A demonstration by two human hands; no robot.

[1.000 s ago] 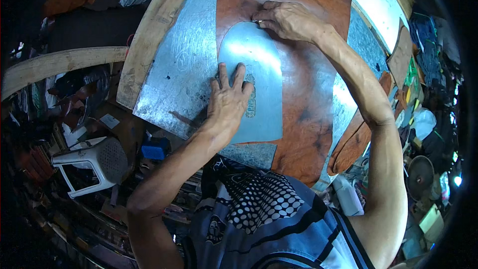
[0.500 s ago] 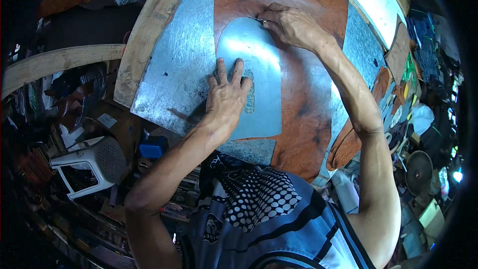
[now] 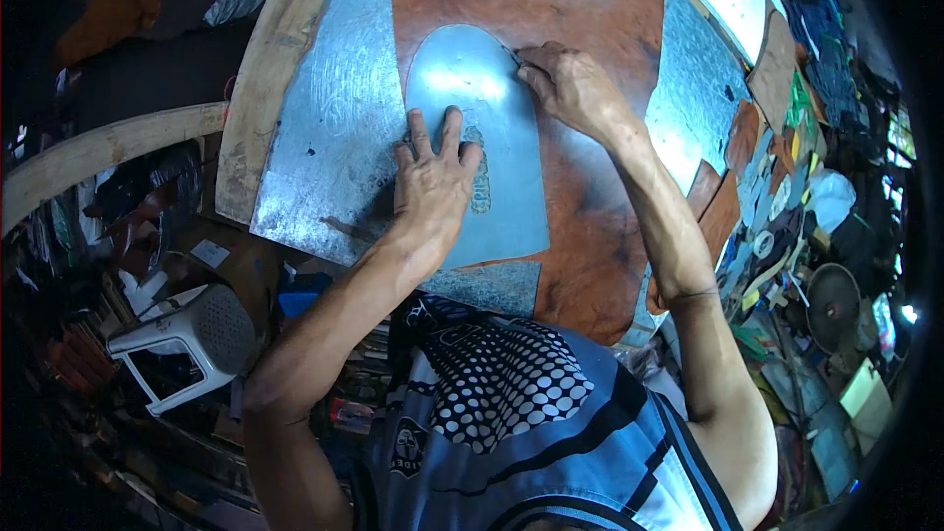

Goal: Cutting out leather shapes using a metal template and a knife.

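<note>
A grey, arch-topped flat template [image 3: 511, 206] lies on a brown leather sheet [image 3: 590, 226]. My left hand [image 3: 433, 182] presses down on the template's left part with its fingers spread. Near the template's upper right curve, my right hand [image 3: 565, 88] is closed on a small knife [image 3: 513, 55]. Only the knife's thin dark tip shows, touching the template's edge; the fingers hide the rest. Under the leather is a scuffed grey metal sheet [image 3: 324, 108], bare on the left side.
A wooden beam [image 3: 285, 69] borders the work surface on the left. A white plastic stool [image 3: 211, 329] lies tipped at the lower left, near a blue object [image 3: 303, 293]. Leather scraps [image 3: 723, 206] and a round metal disc [image 3: 833, 308] are among the clutter at right.
My right hand has moved the knife tip along the template's curved top, rightward and toward me. My left hand keeps its place on the template. The whole view has shifted slightly.
</note>
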